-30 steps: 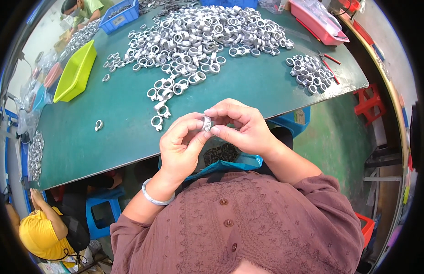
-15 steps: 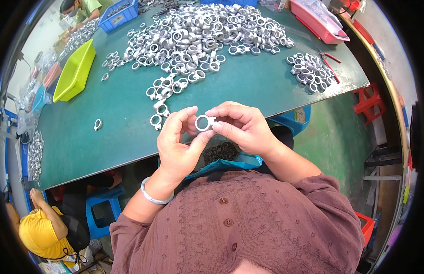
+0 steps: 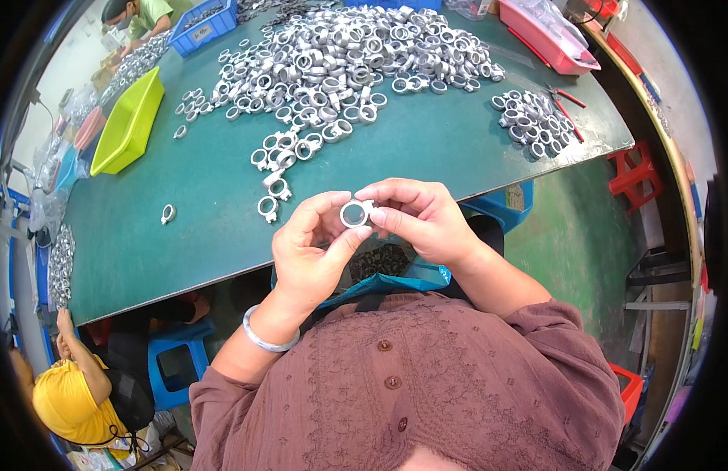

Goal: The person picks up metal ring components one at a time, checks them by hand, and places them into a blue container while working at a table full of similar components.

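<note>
Between my two hands, just past the table's near edge, I hold up a silvery metal ring clamp (image 3: 354,213) with a small lug on its right side. My left hand (image 3: 305,247) pinches the ring's left and lower rim with thumb and fingertips. My right hand (image 3: 427,220) grips the lug side between thumb and fingers. A short trail of like rings (image 3: 267,206) lies on the green table just beyond my left hand, running back to a big heap of rings (image 3: 340,55). A lone ring (image 3: 169,213) lies off to the left.
A smaller pile of rings (image 3: 535,124) sits at the right beside red-handled pliers (image 3: 568,114). A yellow-green tray (image 3: 130,125) stands at left, a pink tray (image 3: 548,39) at far right, a blue bin (image 3: 205,27) at the back. Co-workers sit at far left and lower left.
The ring and my fingertips have shifted very slightly to the right and nearer to me; both hands keep their grip. At lower left, the co-worker in yellow has reached an arm up toward the table.
</note>
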A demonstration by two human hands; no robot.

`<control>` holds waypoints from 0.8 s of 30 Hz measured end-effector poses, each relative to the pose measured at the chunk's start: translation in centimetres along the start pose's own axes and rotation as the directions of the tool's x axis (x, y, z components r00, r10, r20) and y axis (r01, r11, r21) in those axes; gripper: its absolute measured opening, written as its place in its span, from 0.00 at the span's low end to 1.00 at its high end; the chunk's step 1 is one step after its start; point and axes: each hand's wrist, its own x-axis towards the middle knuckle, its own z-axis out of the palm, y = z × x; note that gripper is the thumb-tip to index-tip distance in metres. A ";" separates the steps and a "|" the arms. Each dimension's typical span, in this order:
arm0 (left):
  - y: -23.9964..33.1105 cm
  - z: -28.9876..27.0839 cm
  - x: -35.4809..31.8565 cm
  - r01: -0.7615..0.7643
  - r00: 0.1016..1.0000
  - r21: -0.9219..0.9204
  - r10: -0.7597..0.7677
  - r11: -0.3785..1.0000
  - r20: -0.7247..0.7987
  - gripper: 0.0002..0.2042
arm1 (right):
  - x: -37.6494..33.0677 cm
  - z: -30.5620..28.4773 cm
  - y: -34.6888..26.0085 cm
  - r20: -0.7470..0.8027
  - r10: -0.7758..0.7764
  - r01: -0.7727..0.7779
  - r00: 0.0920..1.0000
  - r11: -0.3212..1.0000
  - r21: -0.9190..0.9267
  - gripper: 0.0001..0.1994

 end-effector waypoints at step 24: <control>-0.3 -0.1 0.0 -0.074 0.995 -0.182 0.084 0.981 0.051 0.28 | 0.0 -0.4 1.0 0.060 -0.161 0.163 0.985 0.986 -0.027 0.18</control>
